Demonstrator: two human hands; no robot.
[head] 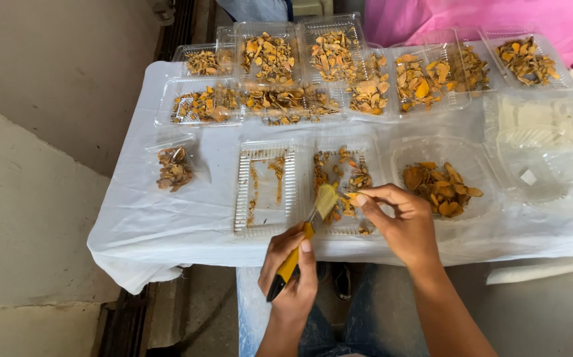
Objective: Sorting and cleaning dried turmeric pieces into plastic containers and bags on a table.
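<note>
We sit at a tabletop (167,218) with a white cloth on it, and both our hands are at its near edge. Far from our hands, at the back, stands a row of clear plastic trays (339,73) full of dry orange and yellow pieces. Closer in, just past our fingers, lies an open clear tray with ridges (260,188). Its left half is almost bare and its right half has a few orange bits. To the right of our right hand sits a clear bowl-like tray (478,165) with a small heap of the orange pieces. Far to the left of our left hand is a small clear bag (174,168) with brown pieces. Our left hand (293,268) is closed in a fist around the yellow and black handle of a brush (306,231). The brush is long and thin. It leans from our left hand up and to the right, and its pale bristles end right beside our right hand. Our right hand (399,221) is mostly closed, and its thumb and first finger pinch a small orange piece (352,196). The bristles touch or nearly touch that piece; we cannot tell which. The piece is held just above the right half of the ridged tray, and the right hand is the one nearer to it.
</note>
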